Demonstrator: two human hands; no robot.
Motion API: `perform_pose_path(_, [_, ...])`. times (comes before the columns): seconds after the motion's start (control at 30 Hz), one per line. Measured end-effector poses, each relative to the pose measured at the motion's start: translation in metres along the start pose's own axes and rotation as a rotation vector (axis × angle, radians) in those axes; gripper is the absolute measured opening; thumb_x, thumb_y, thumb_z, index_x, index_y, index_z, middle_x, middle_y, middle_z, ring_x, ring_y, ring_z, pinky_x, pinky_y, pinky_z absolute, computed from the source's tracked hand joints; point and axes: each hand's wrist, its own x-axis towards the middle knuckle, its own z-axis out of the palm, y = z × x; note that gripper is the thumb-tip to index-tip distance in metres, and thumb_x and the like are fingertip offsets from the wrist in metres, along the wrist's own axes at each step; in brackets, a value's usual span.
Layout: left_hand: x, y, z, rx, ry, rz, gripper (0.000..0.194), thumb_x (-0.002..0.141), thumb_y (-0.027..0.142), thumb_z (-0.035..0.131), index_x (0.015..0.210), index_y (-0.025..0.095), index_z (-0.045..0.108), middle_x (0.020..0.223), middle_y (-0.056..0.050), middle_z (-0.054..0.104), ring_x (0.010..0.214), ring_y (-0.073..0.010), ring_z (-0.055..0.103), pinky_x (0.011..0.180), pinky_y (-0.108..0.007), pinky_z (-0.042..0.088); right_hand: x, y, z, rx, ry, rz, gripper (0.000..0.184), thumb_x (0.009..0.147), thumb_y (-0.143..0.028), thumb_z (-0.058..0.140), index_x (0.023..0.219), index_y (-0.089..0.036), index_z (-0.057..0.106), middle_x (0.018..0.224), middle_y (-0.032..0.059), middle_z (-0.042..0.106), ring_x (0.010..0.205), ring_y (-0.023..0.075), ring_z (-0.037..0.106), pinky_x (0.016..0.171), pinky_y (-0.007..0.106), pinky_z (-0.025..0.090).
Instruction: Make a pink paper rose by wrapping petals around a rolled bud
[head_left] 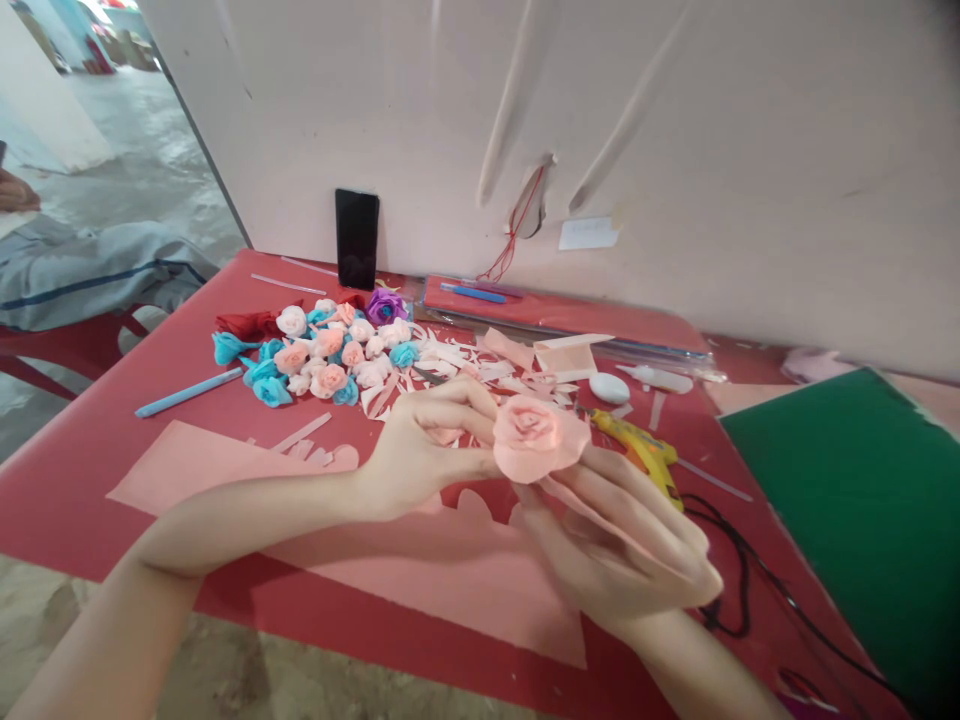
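A pink paper rose point(531, 437) is held between my two hands above the table's middle. My left hand point(431, 445) pinches its left edge between thumb and fingers. From below and the right, my right hand point(615, 530) grips the base of the rose, with a strip of pink paper point(600, 500) running between its fingers. Under my hands lies a large sheet of pink paper point(450, 575) with a scalloped upper edge. Just beyond my right hand sits a yellow glue gun point(641, 448).
Finished paper flowers point(328, 345) cluster at the back left near paper scraps point(457, 360). A phone point(357, 238) leans on the wall. A blue pen point(189, 392) lies left, a green sheet point(847, 520) right, beside a black cord point(742, 570). Another person's hand point(16, 192) shows far left.
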Motion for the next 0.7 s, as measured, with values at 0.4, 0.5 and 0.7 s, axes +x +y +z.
perform_pose_path(0.4, [0.0011,-0.0074,0.0034,-0.174,0.011,-0.117,0.011,0.055,0.023,0.082,0.059,0.021,0.072,0.073,-0.001,0.066,0.076,-0.0141,0.062,0.077,-0.028,0.052,-0.0039,0.0010,0.0008,0.110,-0.043,0.192,0.021,0.070,0.000,0.063,0.074,-0.021,0.065,0.073,-0.0002,0.072,0.064,0.0122,0.068,0.055,0.021,0.057])
perform_pose_path(0.5, [0.0005,-0.0088,0.0027,-0.172,-0.031,-0.097,0.009,0.064,0.017,0.077,0.065,0.025,0.074,0.083,-0.001,0.068,0.088,-0.0158,0.063,0.084,-0.029,0.051,-0.0027,0.0006,0.0026,0.285,-0.022,0.367,0.025,0.070,-0.001,0.064,0.076,-0.025,0.068,0.074,-0.0042,0.073,0.067,0.0129,0.069,0.058,0.023,0.058])
perform_pose_path(0.7, [0.0010,-0.0088,0.0022,-0.148,-0.028,-0.096,0.014,0.067,0.015,0.073,0.070,0.028,0.075,0.087,-0.001,0.068,0.085,-0.0144,0.063,0.078,-0.026,0.054,-0.0017,0.0029,0.0053,0.665,-0.048,0.722,0.028,0.069,-0.003,0.065,0.074,-0.029,0.073,0.076,-0.0049,0.074,0.055,0.0110,0.067,0.039,0.017,0.050])
